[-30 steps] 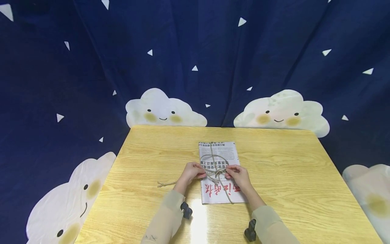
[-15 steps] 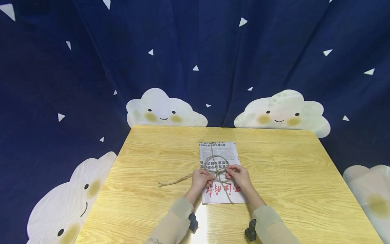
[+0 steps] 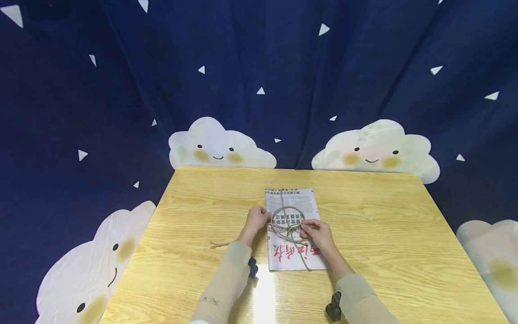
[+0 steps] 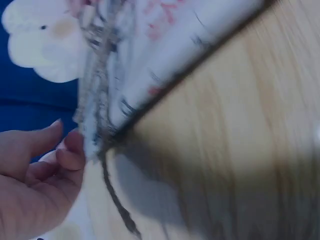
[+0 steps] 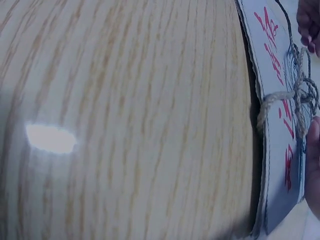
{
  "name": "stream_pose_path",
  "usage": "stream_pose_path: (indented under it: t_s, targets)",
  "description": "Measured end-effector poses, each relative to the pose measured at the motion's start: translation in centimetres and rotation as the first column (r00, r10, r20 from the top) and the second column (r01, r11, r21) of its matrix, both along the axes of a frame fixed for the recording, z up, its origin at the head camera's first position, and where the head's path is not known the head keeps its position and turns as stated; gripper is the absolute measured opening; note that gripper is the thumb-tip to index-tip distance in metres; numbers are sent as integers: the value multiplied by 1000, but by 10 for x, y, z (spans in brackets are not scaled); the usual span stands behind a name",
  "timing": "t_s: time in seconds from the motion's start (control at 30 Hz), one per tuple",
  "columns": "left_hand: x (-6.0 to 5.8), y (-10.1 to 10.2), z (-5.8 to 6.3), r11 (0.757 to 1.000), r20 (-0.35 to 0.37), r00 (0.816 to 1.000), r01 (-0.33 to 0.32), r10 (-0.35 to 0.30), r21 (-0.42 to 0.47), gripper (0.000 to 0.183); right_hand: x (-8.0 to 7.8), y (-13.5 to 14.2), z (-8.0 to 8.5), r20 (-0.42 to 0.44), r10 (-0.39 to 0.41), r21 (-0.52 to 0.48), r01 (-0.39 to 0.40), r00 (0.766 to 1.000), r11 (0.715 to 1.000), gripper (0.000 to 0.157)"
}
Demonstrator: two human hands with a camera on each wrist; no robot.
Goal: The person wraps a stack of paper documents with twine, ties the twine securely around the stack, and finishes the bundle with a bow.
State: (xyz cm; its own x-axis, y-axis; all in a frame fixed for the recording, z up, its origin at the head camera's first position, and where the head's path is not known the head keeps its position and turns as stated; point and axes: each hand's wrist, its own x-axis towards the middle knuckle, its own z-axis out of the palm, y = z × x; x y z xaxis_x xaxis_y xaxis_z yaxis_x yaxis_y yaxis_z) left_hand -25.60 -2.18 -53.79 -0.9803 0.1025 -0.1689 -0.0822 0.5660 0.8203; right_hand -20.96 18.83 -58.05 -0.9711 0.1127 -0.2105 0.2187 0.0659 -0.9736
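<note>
A flat folded bundle of newspaper (image 3: 300, 200), printed with red and black characters, lies near the table's middle. Twine crosses it lengthwise and sideways, meeting in a knot (image 3: 289, 231) with a large round loop above. My right hand (image 3: 318, 232) pinches the twine just right of the knot. My left hand (image 3: 256, 219) is at the bundle's left edge, close beside the loop. In the left wrist view the left hand (image 4: 42, 185) has its thumb and loosely bent fingers apart, with nothing between them. A twine tail (image 4: 117, 200) runs off the paper's edge below it.
The bundle lies on a light wooden table (image 3: 376, 216). The twine's frayed end (image 3: 220, 245) rests on the wood to the left, partly hidden by the left forearm. Behind the table hangs a dark blue curtain (image 3: 238, 90) with white triangles and smiling clouds.
My left hand moved right and down over the knot, then back up and left to the bundle's left edge. A short twine end now points right below the knot. The right hand stayed put.
</note>
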Motion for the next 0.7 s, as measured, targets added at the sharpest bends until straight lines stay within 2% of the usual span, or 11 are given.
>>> stream_pose_path:
  t_s: [0.07,0.13,0.33,0.5,0.57,0.7]
  targets:
    - [-5,1,-2,1000,-46,999,1,-2,-25,20,0,0,0,4,-1,3,1,1000,1000,23]
    - [-9,2,-6,999,-48,999,5,-6,-32,16,0,0,1,0,1,1,-1,1000,1000,23]
    - [-14,8,-14,1000,-16,1000,-8,8,7,7,1,-2,3,-3,-2,-2,2,1000,1000,21]
    - [-12,9,-11,1000,14,1000,8,-8,1,2,0,-3,2,-4,-4,11,4,1000,1000,20]
    - [-10,8,-9,999,27,1000,10,-11,33,4,0,-3,2,-4,0,16,0,1000,1000,21]
    - [-6,7,-9,982,104,995,-15,-5,189,8,0,-2,4,-8,8,29,-8,1000,1000,21]
